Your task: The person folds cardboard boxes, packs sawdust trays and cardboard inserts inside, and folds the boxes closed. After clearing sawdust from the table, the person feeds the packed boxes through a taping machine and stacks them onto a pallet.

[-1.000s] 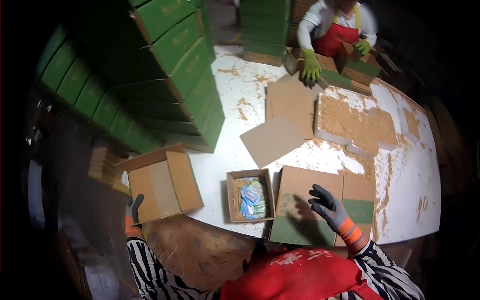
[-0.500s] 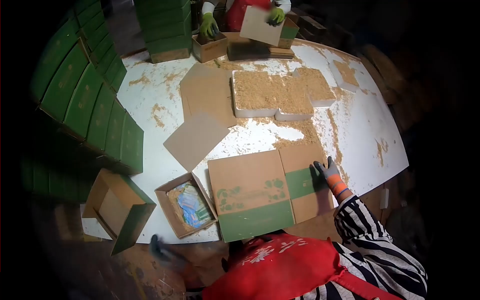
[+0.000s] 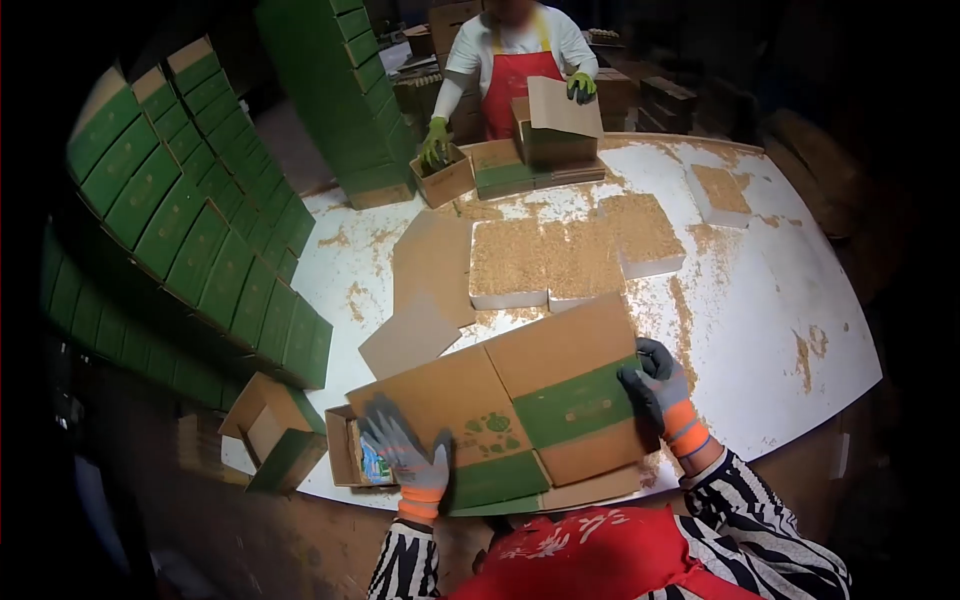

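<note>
both of the person's hands wear grey gloves with orange cuffs. the left hand [image 3: 405, 448] is open, fingers spread, its palm side laid against the left part of a printed brown-and-green cardboard carton [image 3: 470, 400]; it grips nothing. the right hand [image 3: 660, 388] is partly closed, fingers bent about the carton's right edge, which it has hold of. the carton is largely flat and lies tilted across the near side of the white table [image 3: 790, 330], directly in front of the person's red apron [image 3: 570, 550].

partly hidden behind the left hand is a small cardboard box [image 3: 342, 450] containing blue packets [image 3: 374, 462]. farther left, an open carton [image 3: 275, 430] lies tipped at the table edge, beside stacked green cartons [image 3: 205, 260]. beyond the held carton are loose cardboard sheets [image 3: 432, 255] and white trays [image 3: 508, 298] topped with brown shavings [image 3: 508, 255]; further shavings are scattered on the tabletop.

across the table, a co-worker in green gloves has one hand at a small open box [image 3: 447, 182] and the other on a raised cardboard panel [image 3: 562, 108].
</note>
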Motion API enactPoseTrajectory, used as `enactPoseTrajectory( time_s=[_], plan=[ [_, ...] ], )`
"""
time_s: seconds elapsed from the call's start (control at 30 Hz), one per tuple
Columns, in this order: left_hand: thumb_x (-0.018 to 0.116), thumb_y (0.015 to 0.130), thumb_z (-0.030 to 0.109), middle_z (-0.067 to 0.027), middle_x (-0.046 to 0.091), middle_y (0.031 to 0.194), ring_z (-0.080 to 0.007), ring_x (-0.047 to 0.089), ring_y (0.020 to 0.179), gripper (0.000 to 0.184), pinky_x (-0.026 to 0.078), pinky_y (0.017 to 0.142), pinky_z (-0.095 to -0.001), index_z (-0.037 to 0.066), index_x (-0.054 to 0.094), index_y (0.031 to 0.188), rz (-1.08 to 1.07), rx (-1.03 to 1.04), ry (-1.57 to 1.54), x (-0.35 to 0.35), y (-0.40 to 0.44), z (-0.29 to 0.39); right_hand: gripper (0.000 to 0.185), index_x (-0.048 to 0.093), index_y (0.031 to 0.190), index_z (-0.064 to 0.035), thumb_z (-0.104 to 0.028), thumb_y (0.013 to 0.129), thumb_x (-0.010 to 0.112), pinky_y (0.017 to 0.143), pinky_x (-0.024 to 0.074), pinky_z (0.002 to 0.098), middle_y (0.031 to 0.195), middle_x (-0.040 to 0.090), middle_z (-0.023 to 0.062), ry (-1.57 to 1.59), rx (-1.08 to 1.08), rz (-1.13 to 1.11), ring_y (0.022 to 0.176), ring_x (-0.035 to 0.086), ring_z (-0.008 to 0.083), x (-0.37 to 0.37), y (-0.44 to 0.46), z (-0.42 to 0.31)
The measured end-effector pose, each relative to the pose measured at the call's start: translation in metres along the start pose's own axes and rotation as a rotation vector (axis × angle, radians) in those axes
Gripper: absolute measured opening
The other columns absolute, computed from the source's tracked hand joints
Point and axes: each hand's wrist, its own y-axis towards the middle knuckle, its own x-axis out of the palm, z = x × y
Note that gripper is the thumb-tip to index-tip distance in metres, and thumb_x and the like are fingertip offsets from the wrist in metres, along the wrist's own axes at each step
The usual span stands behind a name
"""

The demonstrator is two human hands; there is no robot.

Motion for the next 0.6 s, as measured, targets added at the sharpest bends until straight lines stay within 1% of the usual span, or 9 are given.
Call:
enactPoseTrajectory(
  time_s=[0.03,0.13,0.2,0.23,0.27,0.33,0.4,0.47,0.6],
  plan=[
    [0.067,0.083,0.038,-0.0255,0.024,0.154,-0.0427,0.021,0.142,0.089,0.013,0.117,-0.0531,-0.006,0.025,0.148,-0.011,-0.026,0.071,-0.026,0.021,0.013,0.039,0.054,0.120,0.0022,-0.008,0.087,0.069,0.087,0.0500,0.0276,0.110,0.065,0.0091,0.113,0.007,-0.072,0.098,0.061,0.0141,-0.009,0.005,-0.017],
    [0.065,0.086,0.022,-0.0210,0.057,0.128,-0.0425,0.052,0.116,0.052,0.036,0.103,-0.0518,-0.002,0.053,0.131,-0.042,0.332,0.107,-0.107,0.103,0.060,0.042,0.054,0.123,0.0007,-0.011,0.086,0.069,0.094,0.0470,0.0301,0.114,0.065,0.0080,0.030,-0.047,-0.310,0.105,0.059,0.0141,-0.046,0.032,-0.006],
    [0.065,0.088,0.025,-0.0169,0.065,0.114,-0.0371,0.059,0.108,0.040,0.044,0.096,-0.0476,0.005,0.061,0.121,-0.650,0.043,-0.206,-0.100,0.083,0.038,0.053,0.050,0.131,0.0006,-0.013,0.085,0.070,0.100,0.0442,0.0335,0.122,0.061,0.0129,-0.186,-0.152,-0.307,0.115,0.057,0.0193,-0.055,0.036,0.012],
    [0.064,0.088,0.019,-0.0161,0.068,0.103,-0.0364,0.062,0.092,0.029,0.050,0.084,-0.0429,0.009,0.066,0.115,-0.605,0.008,-0.382,-0.101,0.081,0.038,0.066,0.042,0.140,0.0007,-0.014,0.083,0.071,0.106,0.0401,0.0376,0.135,0.052,0.0185,-0.386,-0.321,-0.140,0.127,0.049,0.0255,-0.048,0.025,-0.005],
    [0.063,0.089,0.019,-0.0158,0.069,0.102,-0.0340,0.065,0.086,0.030,0.051,0.081,-0.0404,0.008,0.066,0.118,-0.709,-0.002,-0.349,-0.120,0.092,0.048,0.077,0.036,0.144,0.0007,-0.015,0.079,0.074,0.108,0.0371,0.0406,0.144,0.042,0.0210,-0.505,-0.459,0.032,0.134,0.042,0.0312,-0.037,0.015,-0.020],
    [0.058,0.092,0.010,-0.0076,0.069,0.111,-0.0146,0.062,0.098,0.036,0.047,0.088,-0.0280,0.007,0.061,0.128,-0.990,-0.170,-0.624,-0.105,0.090,0.017,0.090,0.036,0.144,-0.0007,-0.032,0.073,0.081,0.114,0.0252,0.0518,0.148,0.037,0.0236,-0.707,-0.846,0.058,0.138,0.030,0.0439,0.003,-0.011,-0.073],
    [0.056,0.096,0.016,-0.0053,0.068,0.116,-0.0115,0.059,0.101,0.040,0.045,0.091,-0.0277,0.011,0.056,0.135,-1.272,-0.179,-0.609,-0.107,0.106,0.011,0.087,0.041,0.143,-0.0067,-0.052,0.076,0.073,0.113,0.0200,0.0580,0.148,0.037,0.0198,-1.019,-0.891,-0.183,0.137,0.031,0.0437,0.054,-0.039,-0.119],
    [0.055,0.098,0.023,-0.0045,0.066,0.119,-0.0101,0.057,0.105,0.043,0.044,0.094,-0.0281,0.015,0.052,0.140,-1.430,-0.091,-0.595,-0.109,0.121,0.015,0.078,0.043,0.142,-0.0099,-0.054,0.082,0.065,0.112,0.0221,0.0575,0.147,0.039,0.0180,-1.148,-0.832,-0.401,0.136,0.033,0.0430,0.081,-0.042,-0.097],
    [0.054,0.099,0.037,-0.0080,0.064,0.125,-0.0126,0.055,0.110,0.050,0.041,0.100,-0.0289,0.018,0.045,0.145,-1.508,0.125,-0.594,-0.100,0.127,0.006,0.063,0.050,0.138,-0.0225,-0.052,0.084,0.063,0.109,0.0275,0.0542,0.143,0.043,0.0143,-1.194,-0.922,-0.369,0.132,0.038,0.0395,0.056,-0.076,-0.091]
  ],
)
